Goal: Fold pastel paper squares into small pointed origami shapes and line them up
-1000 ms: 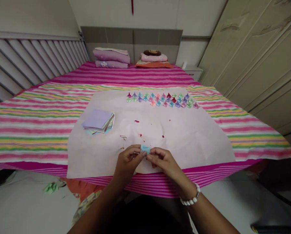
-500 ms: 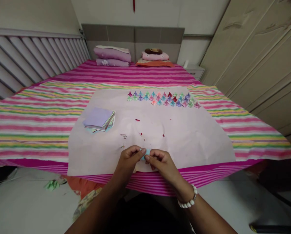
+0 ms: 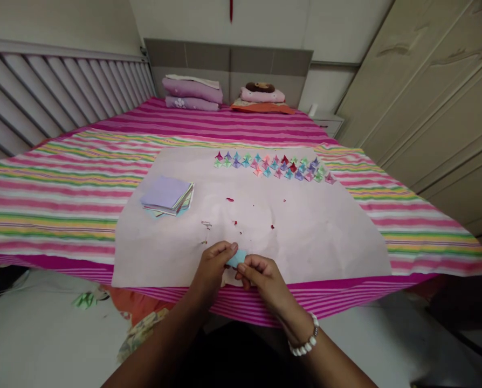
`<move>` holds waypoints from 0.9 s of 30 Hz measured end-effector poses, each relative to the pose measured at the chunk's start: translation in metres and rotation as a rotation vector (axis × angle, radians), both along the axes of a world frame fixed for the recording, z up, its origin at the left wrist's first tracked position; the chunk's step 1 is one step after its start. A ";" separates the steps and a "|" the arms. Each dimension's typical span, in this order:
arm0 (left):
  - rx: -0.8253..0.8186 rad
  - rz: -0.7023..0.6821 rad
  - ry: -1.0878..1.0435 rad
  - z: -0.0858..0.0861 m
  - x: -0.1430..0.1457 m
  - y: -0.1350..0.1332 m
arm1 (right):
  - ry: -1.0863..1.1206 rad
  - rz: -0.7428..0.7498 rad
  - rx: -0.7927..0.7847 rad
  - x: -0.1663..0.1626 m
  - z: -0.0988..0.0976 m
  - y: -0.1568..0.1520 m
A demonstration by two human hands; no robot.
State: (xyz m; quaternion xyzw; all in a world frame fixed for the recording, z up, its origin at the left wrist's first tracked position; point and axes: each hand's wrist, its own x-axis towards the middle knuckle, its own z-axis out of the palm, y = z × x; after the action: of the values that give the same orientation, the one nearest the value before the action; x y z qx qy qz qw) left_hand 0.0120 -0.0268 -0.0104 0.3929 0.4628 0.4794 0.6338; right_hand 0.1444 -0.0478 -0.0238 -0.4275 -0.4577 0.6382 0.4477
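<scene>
Gripping with the fingers of both hands at once: pinching a small blue paper piece (image 3: 237, 258) from opposite sides, thumb uppermost on each, at its left edge with the left hand (image 3: 212, 268) and at its near right corner with the right hand (image 3: 264, 276). Impossible to tell from above the firmness of the pinch or the place of the hidden fingertips.

Likely to handle as nearly weightless, thin and a little crisp, stiff enough to stay flat between two pinches yet soft enough to crease or tear if pulled hard. Probably not slippery against bare skin. Best taken by edges or corners, with light pressure, to keep the middle free of dents.

Plain pale blue in looks, mostly flat, partly covered by both thumbs; too small for making out any folds. Sits directly between the left and right fingertips, over the near part of a pale sheet (image 3: 330, 237); hard to say whether touching it. Just beyond the fingers, small red scraps (image 3: 229, 200). Farther out and to the right of the fingers, rows of folded paper stars (image 3: 293, 168) in mixed colours. Out past the left fingers, a paper stack (image 3: 166, 192), lavender on top.
</scene>
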 end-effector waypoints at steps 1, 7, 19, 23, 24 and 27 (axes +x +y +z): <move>-0.001 -0.019 0.014 0.002 0.000 0.001 | -0.003 -0.017 0.000 0.000 0.000 0.000; 0.166 0.050 0.136 0.006 -0.003 -0.002 | 0.021 -0.151 0.006 0.005 0.001 0.001; 0.290 -0.043 0.204 0.016 -0.011 -0.007 | 0.082 -0.231 0.170 0.016 0.012 0.005; 0.250 -0.097 0.144 0.020 -0.010 -0.007 | 0.063 -0.157 0.173 0.021 0.016 0.005; 0.239 -0.112 0.133 0.020 -0.011 -0.007 | 0.064 -0.146 0.160 0.021 0.016 0.005; 0.196 -0.166 0.134 0.020 -0.013 -0.006 | 0.070 -0.135 0.129 0.022 0.017 0.005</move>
State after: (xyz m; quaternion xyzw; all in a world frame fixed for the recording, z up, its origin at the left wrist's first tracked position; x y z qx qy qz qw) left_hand -0.0013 -0.0328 0.0100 0.5209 0.4210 0.4409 0.5975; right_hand 0.1667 -0.0424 -0.0067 -0.4050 -0.4523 0.5903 0.5319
